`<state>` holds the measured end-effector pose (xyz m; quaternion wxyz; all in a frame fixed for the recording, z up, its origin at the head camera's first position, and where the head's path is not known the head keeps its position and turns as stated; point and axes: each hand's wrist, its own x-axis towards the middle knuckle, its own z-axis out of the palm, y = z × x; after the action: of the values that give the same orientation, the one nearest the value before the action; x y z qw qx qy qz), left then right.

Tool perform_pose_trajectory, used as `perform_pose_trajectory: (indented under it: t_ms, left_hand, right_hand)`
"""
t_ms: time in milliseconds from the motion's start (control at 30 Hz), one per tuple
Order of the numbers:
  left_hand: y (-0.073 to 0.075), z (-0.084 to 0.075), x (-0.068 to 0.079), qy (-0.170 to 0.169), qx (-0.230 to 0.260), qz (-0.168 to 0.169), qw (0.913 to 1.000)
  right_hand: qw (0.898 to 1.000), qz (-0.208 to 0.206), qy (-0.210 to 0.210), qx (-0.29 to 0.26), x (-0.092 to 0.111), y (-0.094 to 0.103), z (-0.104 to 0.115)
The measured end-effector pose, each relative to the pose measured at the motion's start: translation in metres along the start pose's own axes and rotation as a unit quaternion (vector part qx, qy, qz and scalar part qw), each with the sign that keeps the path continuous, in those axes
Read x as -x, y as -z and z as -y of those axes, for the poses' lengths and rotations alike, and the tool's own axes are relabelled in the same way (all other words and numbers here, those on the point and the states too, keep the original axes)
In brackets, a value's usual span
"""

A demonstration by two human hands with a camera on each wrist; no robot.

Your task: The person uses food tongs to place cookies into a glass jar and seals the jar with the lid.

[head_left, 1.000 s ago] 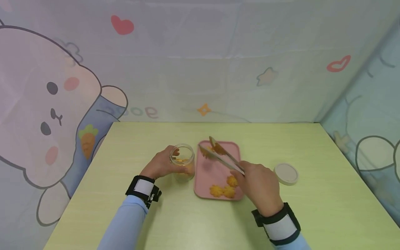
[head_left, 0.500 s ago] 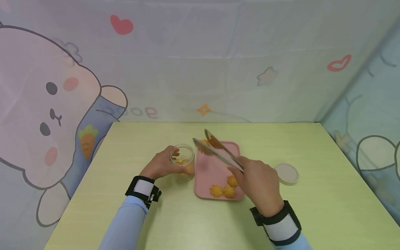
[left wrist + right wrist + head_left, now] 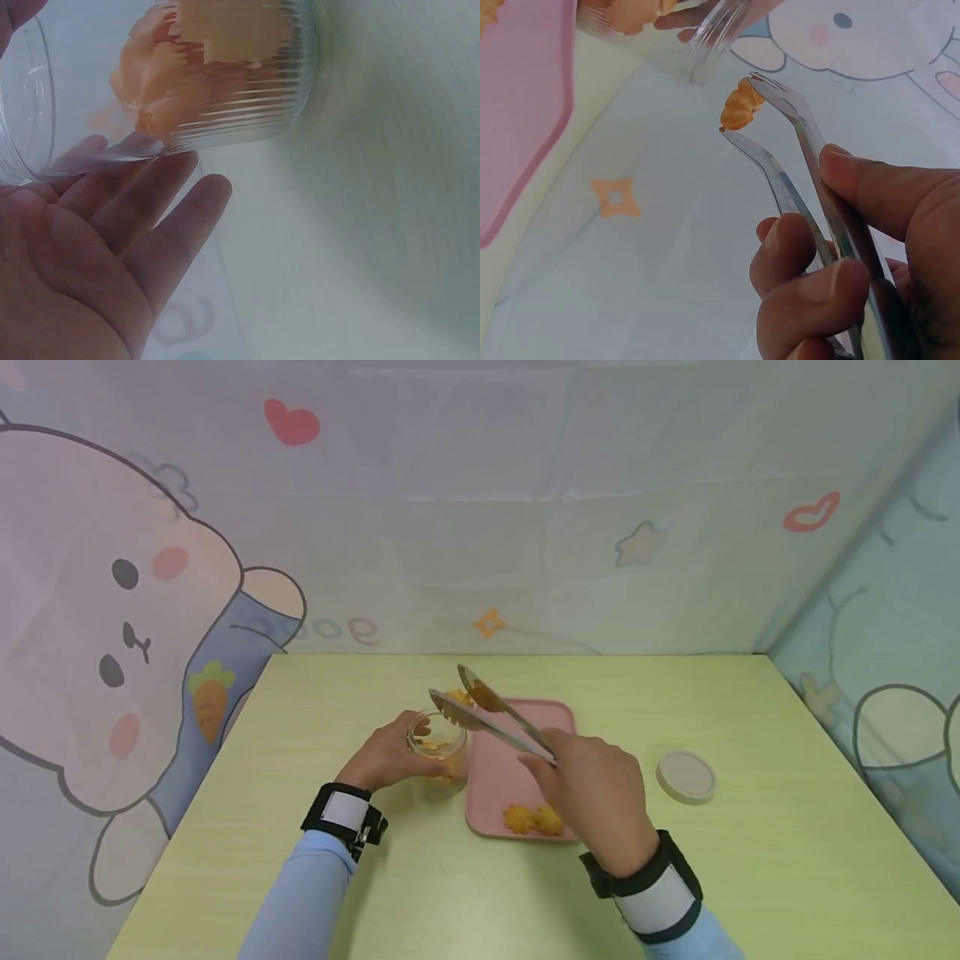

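A clear glass jar (image 3: 452,774) stands on the table, and my left hand (image 3: 392,753) holds it round its side. Several orange-yellow, ridged cookies (image 3: 161,90) lie inside the jar. My right hand (image 3: 596,793) grips metal tongs (image 3: 829,195) whose tips pinch one flower-shaped cookie (image 3: 740,105). In the head view the tongs' tips are over the jar's far rim, so the cookie partly shows behind them. Right of the jar lies a pink tray (image 3: 498,777); two cookies (image 3: 519,818) show at its near end, beside my right hand, which covers that corner.
A round pale lid (image 3: 686,777) lies on the table right of my right hand. Behind the light yellow table (image 3: 360,685) hangs a printed cloth (image 3: 450,527) with a cartoon bear.
My right hand has moved left and slightly up, bringing the tongs and the pinched cookie from above the tray to the jar's rim. My left hand and the jar stay in place.
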<state>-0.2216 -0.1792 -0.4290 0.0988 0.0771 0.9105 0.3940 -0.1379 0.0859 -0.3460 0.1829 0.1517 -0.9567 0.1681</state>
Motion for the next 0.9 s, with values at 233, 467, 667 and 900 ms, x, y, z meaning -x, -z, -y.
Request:
perform_pose_trajectory:
  t_ms: [233, 467, 667, 900]
  left_hand:
    - [0.000, -0.001, 0.001, 0.005, -0.005, -0.004, 1.0000]
    - [0.001, -0.002, 0.002, 0.009, -0.004, -0.007, 0.9999]
    - [0.001, -0.002, 0.002, 0.006, 0.000, -0.008, 1.0000]
    - [0.000, -0.001, 0.001, 0.011, -0.017, -0.010, 0.9997]
  right_hand:
    - [1.000, 0.013, 0.008, 0.002, -0.004, -0.003, 0.009]
    - [1.000, 0.020, 0.019, 0.008, -0.006, -0.009, 0.015]
    - [0.999, 0.037, 0.012, 0.011, -0.007, -0.013, 0.017]
    - [1.000, 0.017, 0.001, 0.011, -0.006, -0.013, 0.012]
